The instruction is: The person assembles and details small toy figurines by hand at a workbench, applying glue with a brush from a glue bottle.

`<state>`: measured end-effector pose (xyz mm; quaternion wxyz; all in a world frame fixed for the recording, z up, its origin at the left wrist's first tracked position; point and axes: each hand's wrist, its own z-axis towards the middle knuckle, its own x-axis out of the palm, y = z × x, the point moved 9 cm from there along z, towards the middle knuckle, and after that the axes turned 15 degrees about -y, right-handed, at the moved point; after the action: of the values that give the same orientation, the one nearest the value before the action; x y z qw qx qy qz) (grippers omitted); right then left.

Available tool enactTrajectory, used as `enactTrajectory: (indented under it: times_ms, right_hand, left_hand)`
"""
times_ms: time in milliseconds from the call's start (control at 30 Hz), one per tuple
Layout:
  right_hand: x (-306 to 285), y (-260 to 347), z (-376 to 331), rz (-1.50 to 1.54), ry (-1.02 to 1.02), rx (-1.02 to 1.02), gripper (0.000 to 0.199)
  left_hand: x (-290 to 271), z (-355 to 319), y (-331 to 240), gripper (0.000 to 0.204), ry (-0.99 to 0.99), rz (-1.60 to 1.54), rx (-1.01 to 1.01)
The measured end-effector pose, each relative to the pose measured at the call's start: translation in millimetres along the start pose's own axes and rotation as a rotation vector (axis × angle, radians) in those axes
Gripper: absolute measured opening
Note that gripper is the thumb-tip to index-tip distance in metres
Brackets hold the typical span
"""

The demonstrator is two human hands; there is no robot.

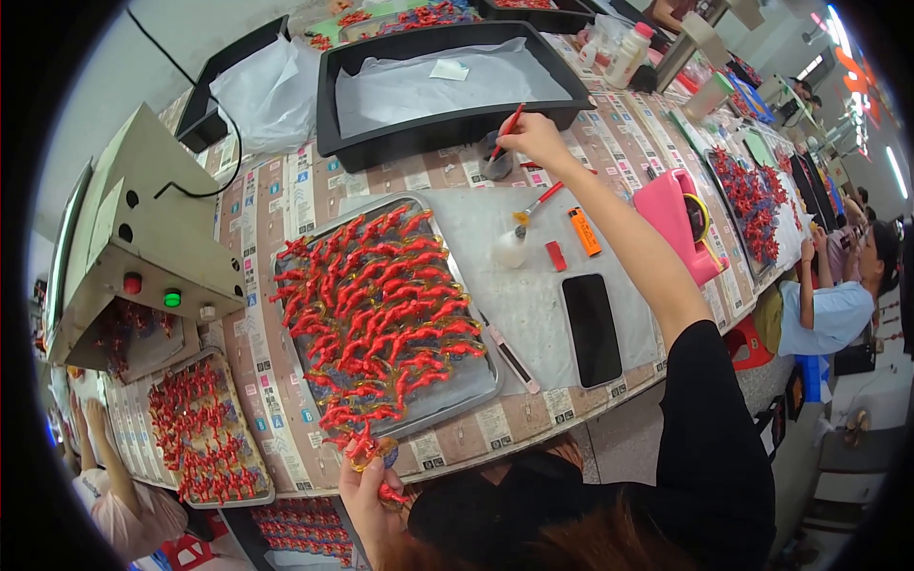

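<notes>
Your right hand (535, 139) pinches a red brush (507, 128) over a small paint dish (496, 167). Your left hand (367, 490) grips a red figurine (367, 447) beside the tray (481, 381); a jolt could smear paint.

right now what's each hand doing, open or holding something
Left hand: closed on a red figure near the tray.
Right hand: closed on a red brush over a small dish.

I get a bright, even picture — overhead strip lights (895, 171) flare white at the right rim. Shadows on the counter (533, 305) stay soft; edges bend hard and fade into black corners.
</notes>
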<state>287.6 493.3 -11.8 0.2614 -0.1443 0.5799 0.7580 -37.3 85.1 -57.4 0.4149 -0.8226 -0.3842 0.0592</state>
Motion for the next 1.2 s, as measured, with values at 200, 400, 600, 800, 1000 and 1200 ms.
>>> enactTrajectory:
  times_ms: [200,400,600,800,1000,1200]
  right_hand:
    - [6.2,11.3,-4.1,-0.234,-0.013,-0.129,0.016]
    - [2.1,9.4,-4.1,-0.326,0.0,-0.141,0.023]
    - [-74.7,60.8,-5.4,-0.312,-0.349,-0.607,0.018]
    - [-66.6,195.4,-182.0,0.717,-0.018,-0.047,0.017]
    - [24.7,192.8,-308.9,0.819,0.319,0.259,0.008]
    - [43.5,218.8,-334.4,0.632,0.176,-0.022,0.007]
  left_hand:
    - [-19.1,-0.4,-6.2,0.023,-0.104,0.012,0.061]
    - [-17.2,-6.5,-6.6,0.037,-0.031,-0.075,0.009]
    - [-5.1,-9.8,-1.2,0.04,0.065,-0.11,0.009]
    - [22.0,-11.3,0.7,0.053,0.286,-0.202,-0.031]
    - [33.5,-31.2,-0.1,0.053,0.377,-0.083,0.047]
    - [22.8,-36.7,-8.5,0.05,0.293,0.065,0.288]
